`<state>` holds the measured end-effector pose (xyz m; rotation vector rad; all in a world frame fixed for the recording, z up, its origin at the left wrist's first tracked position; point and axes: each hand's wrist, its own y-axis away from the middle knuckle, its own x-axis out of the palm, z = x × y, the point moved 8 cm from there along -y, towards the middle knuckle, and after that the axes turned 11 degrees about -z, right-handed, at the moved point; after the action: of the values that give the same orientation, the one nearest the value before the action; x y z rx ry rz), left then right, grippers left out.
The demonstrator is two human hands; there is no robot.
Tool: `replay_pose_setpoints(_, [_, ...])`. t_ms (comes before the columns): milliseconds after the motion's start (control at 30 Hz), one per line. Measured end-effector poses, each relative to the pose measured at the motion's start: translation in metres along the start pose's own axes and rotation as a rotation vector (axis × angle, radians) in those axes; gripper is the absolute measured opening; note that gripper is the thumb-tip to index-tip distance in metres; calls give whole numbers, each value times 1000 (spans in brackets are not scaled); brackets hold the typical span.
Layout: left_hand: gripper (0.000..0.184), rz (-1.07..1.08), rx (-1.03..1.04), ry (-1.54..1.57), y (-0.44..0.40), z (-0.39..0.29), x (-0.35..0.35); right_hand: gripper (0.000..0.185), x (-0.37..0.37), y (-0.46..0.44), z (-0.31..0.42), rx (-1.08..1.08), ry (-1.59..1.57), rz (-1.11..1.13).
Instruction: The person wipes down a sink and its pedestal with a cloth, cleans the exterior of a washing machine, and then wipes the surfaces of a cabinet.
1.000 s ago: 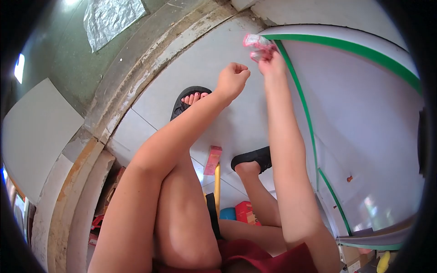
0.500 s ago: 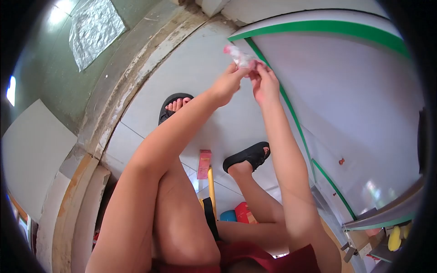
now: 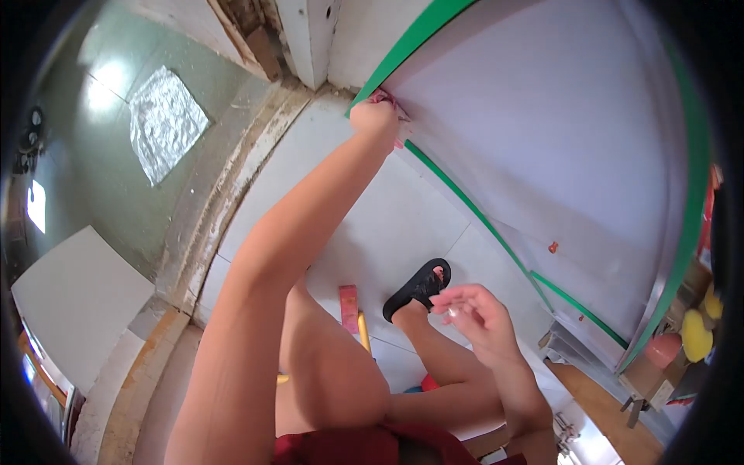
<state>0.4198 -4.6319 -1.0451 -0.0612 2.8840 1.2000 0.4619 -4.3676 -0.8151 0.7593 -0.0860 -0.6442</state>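
Note:
My left hand reaches far forward, closed around a crumpled pink-and-white packet. Most of the packet is hidden by the hand; pink bits stick out above and below. The fist is close to the green-edged corner of a large white panel; whether it touches the panel I cannot tell. Nearer to me, my right hand hovers above my leg, beside a black sandal. Its fingers are loosely bent and apart. A small pale glint shows at the fingertips, too small to identify.
A pink box stands on the pale tiles beside a yellow bar. Crumpled silver foil lies on the green floor beyond a worn sill. A white board leans at left. Yellow items sit at right.
My right hand has let go of the packet and come back toward me. My left hand, keeping the packet, has shifted toward the panel's corner. The view has turned somewhat.

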Motion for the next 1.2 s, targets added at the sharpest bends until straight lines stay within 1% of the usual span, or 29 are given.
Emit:
replay_pose_setpoints(67, [16, 92, 210, -153, 17, -31, -6, 20, -6, 21, 22, -58, -27, -50])
replay_pose_setpoints(100, [16, 97, 232, -160, 22, -42, -12, 22, -11, 29, 38, -193, 89, -105])
replay_pose_setpoints(133, [20, 147, 312, -327, 35, -57, -13, 25, -16, 37, 50, -321, 209, -164])
replay_pose_setpoints(167, [25, 194, 382, -495, 44, -63, -12, 31, -21, 39, 52, -338, 236, -163])
replay_pose_setpoints(200, [25, 199, 385, -501, 36, -52, -10, 31, -21, 45, 51, -337, 230, -169])
replay_pose_setpoints(267, [28, 69, 357, -537, 12, -33, -8, 35, -28, 51, 35, -85, -150, -265])
replay_pose_setpoints(300, [29, 6, 237, -525, 6, -21, -10, 35, -31, 52, 37, -92, -155, -264])
replay_pose_setpoints(367, [30, 6, 287, -608, -19, -1, -3, 35, -30, 54, 50, -258, 22, -215])
replay_pose_setpoints(400, [30, 6, 321, -692, -36, 16, -2, 35, -33, 55, 50, -253, 17, -218])
replay_pose_setpoints(433, [29, 44, 217, -544, -40, 25, -2, 36, -39, 59, 56, -333, 15, -254])
replay_pose_setpoints(467, [29, 48, 211, -549, -42, 31, 1, 36, -44, 63, 62, -412, 16, -286])
replay_pose_setpoints(500, [26, -10, 269, -570, -43, 31, -2, 38, -46, 67, 64, -400, -89, -321])
replay_pose_setpoints(533, [23, -67, 323, -594, -35, 26, -9, 38, -47, 70, 61, -382, -88, -320])
replay_pose_setpoints(567, [15, -90, 199, -435, -33, 31, -11, 37, -47, 74, 61, -414, -66, -307])
replay_pose_setpoints(600, [15, -82, 209, -437, -29, 25, -6, 37, -47, 76, 62, -455, -53, -301])
replay_pose_setpoints(633, [10, -75, 50, -141, -22, 31, -6, 37, -48, 79, 62, -451, -60, -308])
replay_pose_setpoints(667, [14, -67, -108, 157, -15, 36, -3, 36, -47, 81, 63, -456, -95, -293])
replay_pose_setpoints(700, [14, -59, -104, 151, -9, 31, -1, 35, -47, 82, 64, -464, -130, -280])
replay_pose_setpoints(767, [14, 30, -73, 466, 16, 9, 6, 33, -49, 87, 64, -442, -169, -293])
replay_pose_setpoints(800, [14, 33, -74, 451, 30, 0, 2, 32, -49, 89, 63, -421, -210, -295])
replay_pose_setpoints(867, [12, 96, 200, 215, 83, -54, -9, 30, -50, 91, 64, -432, -224, -296])
replay_pose_setpoints(900, [12, 103, 202, 207, 104, -66, -12, 30, -51, 93, 65, -444, -229, -300])
replay_pose_setpoints(967, [20, 277, 570, 276, 152, -106, -8, 29, -50, 96, 68, -463, -239, -314])
replay_pose_setpoints(1000, [20, 283, 571, 280, 157, -103, -5, 29, -49, 95, 70, -468, -237, -318])
replay_pose_setpoints(1067, [16, 242, 988, 296, 187, -118, -10, 28, -47, 97, 73, -453, -259, -326])
replay_pose_setpoints(1100, [20, 136, 1369, 80, 212, -125, -13, 28, -46, 99, 74, -453, -257, -338])
replay_pose_setpoints(1133, [23, 228, 1444, 4, 214, -108, -6, 28, -45, 99, 75, -455, -251, -340])
replay_pose_setpoints(1167, [23, 418, 1498, -13, 233, -99, 4, 28, -43, 98, 76, -457, -245, -338])
replay_pose_setpoints(1200, [21, 486, 1615, 50, 256, -91, 7, 28, -42, 97, 76, -455, -245, -342])
